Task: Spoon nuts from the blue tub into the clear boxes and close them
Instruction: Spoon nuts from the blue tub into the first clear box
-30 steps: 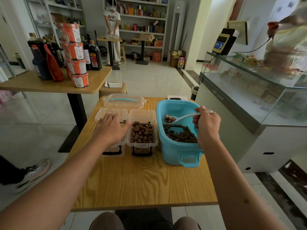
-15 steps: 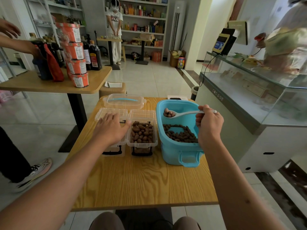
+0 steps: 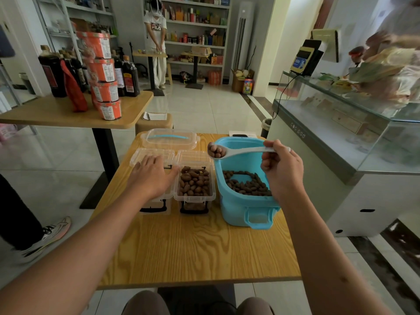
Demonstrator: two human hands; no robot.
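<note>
Loaded spoon [image 3: 238,151] now lifted clear of blue tub [image 3: 241,201], pinched in right hand [image 3: 283,171] grip. Left hand [image 3: 152,176] laid flat on 9 o'clock box [image 3: 154,155]; open box [image 3: 194,185] gets dumped into next, probably.

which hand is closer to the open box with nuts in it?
Left. The left hand lies on the neighbouring box, beside the nut-filled box; the right hand holds the spoon over the blue tub.

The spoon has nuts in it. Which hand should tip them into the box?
The right hand. It already grips the spoon, loaded with nuts, above the blue tub, right beside the open clear box. The left hand rests flat on the other box, holding nothing.
</note>
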